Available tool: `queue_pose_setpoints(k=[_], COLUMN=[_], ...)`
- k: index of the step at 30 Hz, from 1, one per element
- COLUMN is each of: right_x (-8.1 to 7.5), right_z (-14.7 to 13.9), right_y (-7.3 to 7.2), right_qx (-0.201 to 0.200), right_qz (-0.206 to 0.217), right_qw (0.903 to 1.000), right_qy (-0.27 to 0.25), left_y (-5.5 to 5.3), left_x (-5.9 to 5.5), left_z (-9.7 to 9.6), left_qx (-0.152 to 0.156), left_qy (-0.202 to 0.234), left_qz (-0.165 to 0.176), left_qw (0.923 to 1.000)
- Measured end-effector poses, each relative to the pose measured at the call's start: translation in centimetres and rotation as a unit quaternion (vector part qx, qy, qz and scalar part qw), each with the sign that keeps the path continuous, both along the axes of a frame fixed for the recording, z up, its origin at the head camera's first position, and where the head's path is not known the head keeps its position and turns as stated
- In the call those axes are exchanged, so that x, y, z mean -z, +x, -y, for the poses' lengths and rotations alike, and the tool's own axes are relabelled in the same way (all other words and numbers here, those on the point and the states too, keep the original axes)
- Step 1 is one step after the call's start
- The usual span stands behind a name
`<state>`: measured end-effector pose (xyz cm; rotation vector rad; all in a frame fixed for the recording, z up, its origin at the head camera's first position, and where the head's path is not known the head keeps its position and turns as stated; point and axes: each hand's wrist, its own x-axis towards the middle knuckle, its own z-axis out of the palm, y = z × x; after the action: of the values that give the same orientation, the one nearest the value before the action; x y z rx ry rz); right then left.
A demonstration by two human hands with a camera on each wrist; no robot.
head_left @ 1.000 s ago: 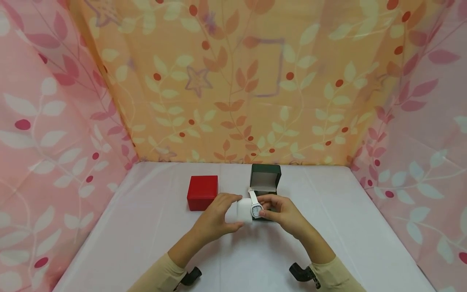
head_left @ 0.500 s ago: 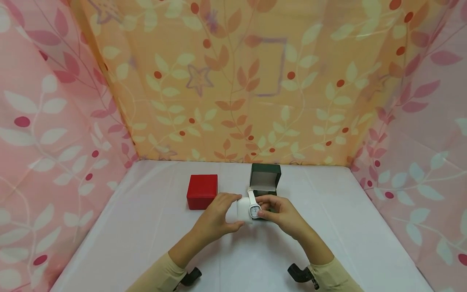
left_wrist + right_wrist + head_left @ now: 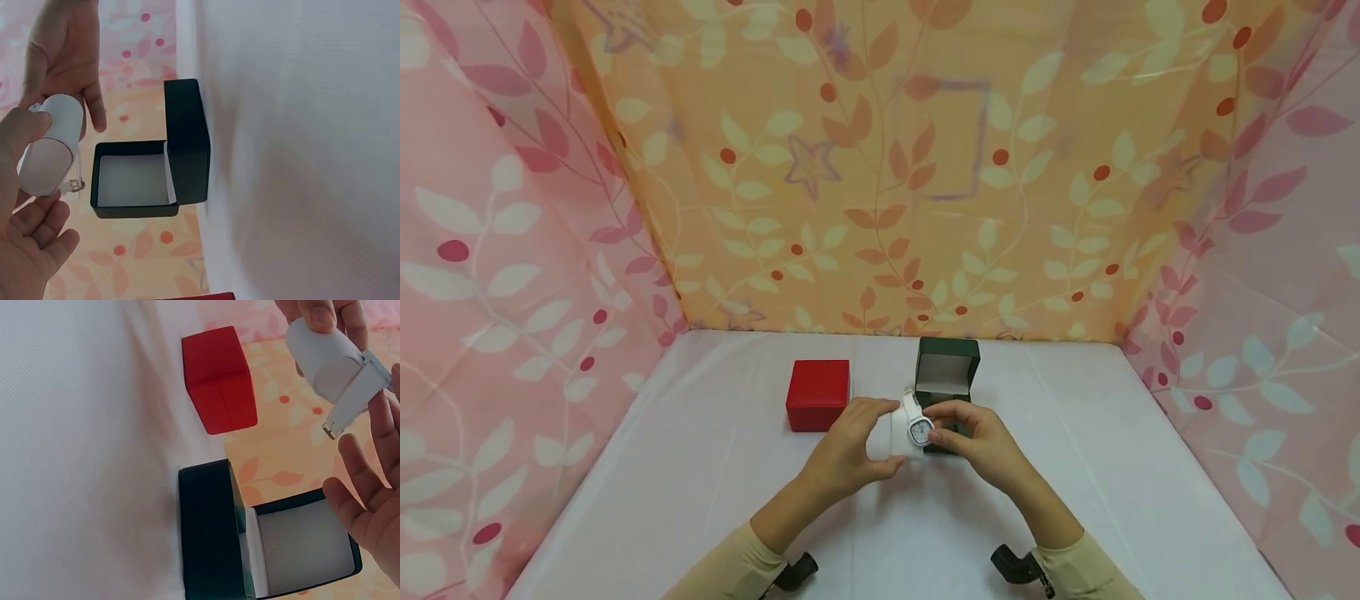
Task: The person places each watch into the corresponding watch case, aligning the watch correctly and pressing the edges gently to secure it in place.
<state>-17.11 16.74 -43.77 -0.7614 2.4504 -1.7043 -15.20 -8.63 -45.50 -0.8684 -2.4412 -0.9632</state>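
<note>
My left hand (image 3: 846, 446) holds a white watch cushion (image 3: 898, 435) between thumb and fingers, raised in front of the dark green box. With thumb and fingers, my right hand (image 3: 983, 437) pinches a white wristwatch (image 3: 920, 431) at the cushion's right side. The watch face is turned up towards the head camera. In the right wrist view the white strap (image 3: 355, 400) hangs unfastened along the cushion's end, its metal buckle (image 3: 330, 431) loose. The left wrist view shows the left thumb lying across the rounded cushion (image 3: 62, 119).
Behind the hands stands a dark green box (image 3: 948, 354), its lid raised and its pale lining showing. A closed red box (image 3: 817, 396) is to its left on the white tablecloth (image 3: 722, 417). Patterned curtains (image 3: 880, 167) enclose the back and both sides.
The watch has shifted left, over the cushion, and its face has tilted. Right fingers followed it slightly left. The left hand keeps its grip, and the boxes stay put.
</note>
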Motion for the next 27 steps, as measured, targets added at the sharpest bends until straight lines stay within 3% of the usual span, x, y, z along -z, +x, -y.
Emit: queue_pose_setpoints(k=[5,8,15,19,27], right_x=[0.29,0.48,0.43,0.35,0.77], right_z=[0.33,0.54,0.89,0.94,0.77], right_y=[0.11,0.12,0.09,0.25,0.13], right_qx=[0.031,0.04,0.018,0.0,-0.002], right_qz=[-0.063,-0.103,-0.206,-0.232,-0.237], right_qw=[0.9975,0.9938,0.9784,0.9726,0.9702], right_qy=[-0.003,-0.008,0.0,0.011,0.049], left_y=[-0.11,-0.18,-0.28,-0.31,-0.22], left_x=[0.3,0.38,0.08,-0.05,-0.17], left_z=[-0.04,-0.03,0.16,0.28,0.24], left_qx=[0.0,-0.006,-0.029,-0.034,-0.045], left_qy=[0.019,0.033,0.078,0.084,0.096], left_qz=[-0.016,0.002,0.037,0.033,0.033], left_qw=[0.9997,0.9994,0.9959,0.9954,0.9938])
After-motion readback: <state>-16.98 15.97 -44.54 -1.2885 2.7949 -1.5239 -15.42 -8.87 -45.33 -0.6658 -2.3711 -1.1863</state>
